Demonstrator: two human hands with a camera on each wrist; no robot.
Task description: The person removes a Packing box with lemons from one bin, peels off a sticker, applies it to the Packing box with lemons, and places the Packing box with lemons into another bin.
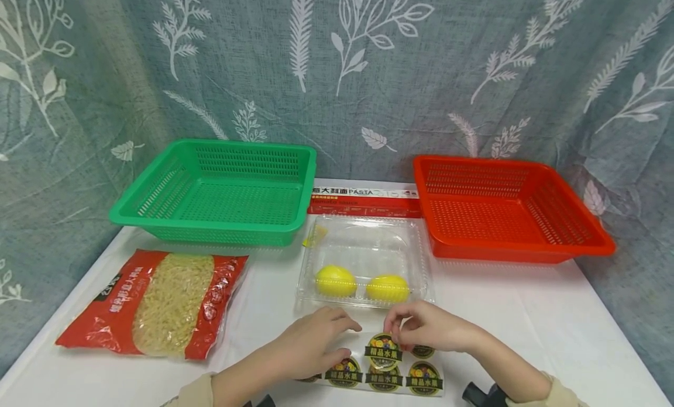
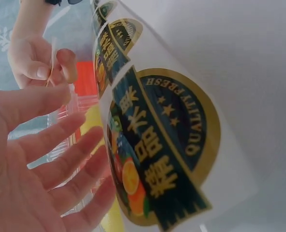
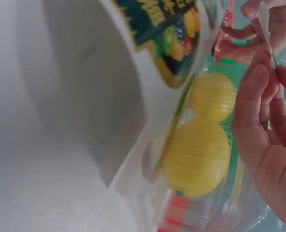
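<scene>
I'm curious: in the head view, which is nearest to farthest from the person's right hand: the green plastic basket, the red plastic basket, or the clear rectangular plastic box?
1. Clear rectangular plastic box: just beyond the right hand, slightly to its left.
2. Red plastic basket: farther back, to the right.
3. Green plastic basket: at the back, well to the left.

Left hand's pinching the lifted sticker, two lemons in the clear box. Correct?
Wrong hand: the right hand pinches the lifted sticker, as the head view shows. Two lemons in the clear box is fine.
</scene>
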